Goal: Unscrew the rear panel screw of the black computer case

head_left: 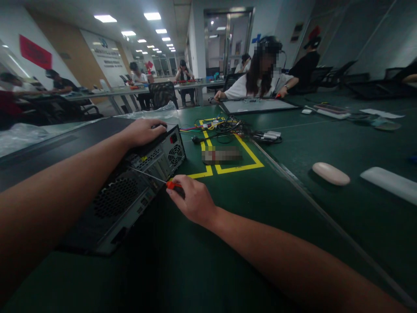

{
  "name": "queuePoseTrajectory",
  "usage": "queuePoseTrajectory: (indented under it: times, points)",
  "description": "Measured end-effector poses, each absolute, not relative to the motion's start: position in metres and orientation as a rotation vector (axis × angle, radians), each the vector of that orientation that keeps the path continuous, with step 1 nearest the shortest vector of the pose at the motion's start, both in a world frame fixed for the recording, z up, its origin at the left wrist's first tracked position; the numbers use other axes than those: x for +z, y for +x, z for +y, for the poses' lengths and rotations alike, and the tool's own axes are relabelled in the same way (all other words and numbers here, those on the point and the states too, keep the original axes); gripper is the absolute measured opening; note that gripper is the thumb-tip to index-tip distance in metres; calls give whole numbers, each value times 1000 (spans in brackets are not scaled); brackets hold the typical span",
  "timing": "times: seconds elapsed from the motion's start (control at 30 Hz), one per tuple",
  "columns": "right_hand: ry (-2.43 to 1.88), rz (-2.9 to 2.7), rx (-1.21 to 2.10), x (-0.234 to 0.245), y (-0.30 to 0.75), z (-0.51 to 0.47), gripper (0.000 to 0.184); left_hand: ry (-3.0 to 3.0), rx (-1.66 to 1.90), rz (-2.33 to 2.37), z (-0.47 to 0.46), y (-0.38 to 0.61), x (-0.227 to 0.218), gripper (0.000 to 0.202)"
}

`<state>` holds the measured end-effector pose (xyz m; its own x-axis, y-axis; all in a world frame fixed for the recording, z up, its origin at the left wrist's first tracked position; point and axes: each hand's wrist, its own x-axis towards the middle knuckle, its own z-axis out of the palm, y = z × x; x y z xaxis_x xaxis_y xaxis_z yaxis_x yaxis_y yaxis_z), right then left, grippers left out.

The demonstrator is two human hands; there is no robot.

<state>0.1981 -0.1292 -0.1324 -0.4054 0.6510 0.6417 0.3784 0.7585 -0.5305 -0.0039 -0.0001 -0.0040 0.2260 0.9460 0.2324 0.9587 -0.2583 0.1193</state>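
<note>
A black computer case (pixel 107 217) lies on the green table at the left, its rear panel with a round fan grille and a honeycomb vent turned toward me. My left hand (pixel 143 131) rests on the top of the case near its far rear corner, fingers stretched over the surface and partly hidden. Closed around the orange handle of a screwdriver (pixel 172 184), my right hand (pixel 195 201) is just off the rear panel. The screwdriver's long thin shaft points left to the panel; whether its tip sits in a screw is too small to tell.
Beyond the case lies a bundle of cables (pixel 233 126), near yellow tape markings (pixel 241 168) and a blurred-out object (pixel 222 155). A pale oval object (pixel 330 173) and a white bar (pixel 391 184) are at the right. Across the table a person (pixel 260 82) works over a flat panel (pixel 257 105).
</note>
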Motion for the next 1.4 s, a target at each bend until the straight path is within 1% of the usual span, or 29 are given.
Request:
queuePoseTrajectory:
  times: [0.93, 1.4]
  points:
    - [-805, -2062, 356, -129, 198, -129, 32, -2409, -403, -1878, 2, -6, -5, 53]
    - [-782, -2034, 468, -128, 198, -131, 33, -2414, -397, -1883, 1, -4, -4, 54]
